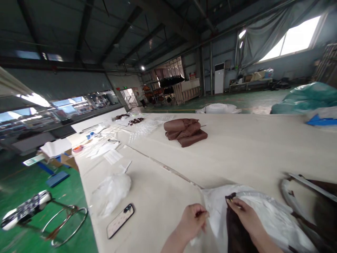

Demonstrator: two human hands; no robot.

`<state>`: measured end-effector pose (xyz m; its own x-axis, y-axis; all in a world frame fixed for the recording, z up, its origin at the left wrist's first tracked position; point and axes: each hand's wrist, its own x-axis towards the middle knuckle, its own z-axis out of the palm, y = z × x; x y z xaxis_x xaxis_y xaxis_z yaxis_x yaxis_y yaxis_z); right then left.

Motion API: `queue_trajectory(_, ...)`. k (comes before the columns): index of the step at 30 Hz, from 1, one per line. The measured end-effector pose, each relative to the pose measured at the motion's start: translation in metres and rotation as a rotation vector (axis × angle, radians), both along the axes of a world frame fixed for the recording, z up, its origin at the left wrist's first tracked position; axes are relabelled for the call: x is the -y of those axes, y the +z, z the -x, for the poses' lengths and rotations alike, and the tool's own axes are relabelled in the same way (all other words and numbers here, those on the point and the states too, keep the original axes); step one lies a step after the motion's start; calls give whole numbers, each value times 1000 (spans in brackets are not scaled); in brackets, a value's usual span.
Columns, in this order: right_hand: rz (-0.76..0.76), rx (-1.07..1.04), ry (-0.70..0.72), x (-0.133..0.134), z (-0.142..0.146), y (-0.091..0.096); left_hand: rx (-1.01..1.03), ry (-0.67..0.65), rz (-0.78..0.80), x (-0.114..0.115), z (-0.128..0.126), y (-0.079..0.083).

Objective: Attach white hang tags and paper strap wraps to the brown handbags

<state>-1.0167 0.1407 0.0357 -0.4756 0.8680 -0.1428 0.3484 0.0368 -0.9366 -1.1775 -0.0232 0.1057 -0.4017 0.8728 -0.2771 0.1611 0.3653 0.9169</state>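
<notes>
In the head view, my right hand (244, 212) pinches the top corner of a dark brown cloth piece (235, 228), which hangs down toward the bottom edge. A small dark bit pokes out above its fingertips. To its left, my left hand (192, 221) is closed with thumb and fingers pressed together. Whatever sits between those fingers is too small to name. White plastic sheeting (273, 214) lies crumpled behind and beside the right hand. At the right edge rests a dark brown item with a grey curved tube (286, 191), partly cut off.
A folded brown cloth bundle (184, 130) lies further up the pale table (147, 189). Toward the left are a phone (120, 220), a clear plastic bag (113, 191) and scattered papers (105, 149). A stool (26, 209) stands on the green floor beside the table.
</notes>
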Motion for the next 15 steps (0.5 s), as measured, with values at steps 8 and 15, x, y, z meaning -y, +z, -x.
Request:
queue_trajectory(8, 271, -374, -55, 59, -51, 70, 195, -61, -105, 6, -30, 40)
queue_trajectory(15, 246, -388, 27, 78, -62, 90, 123, -161, -102, 19, -43, 57)
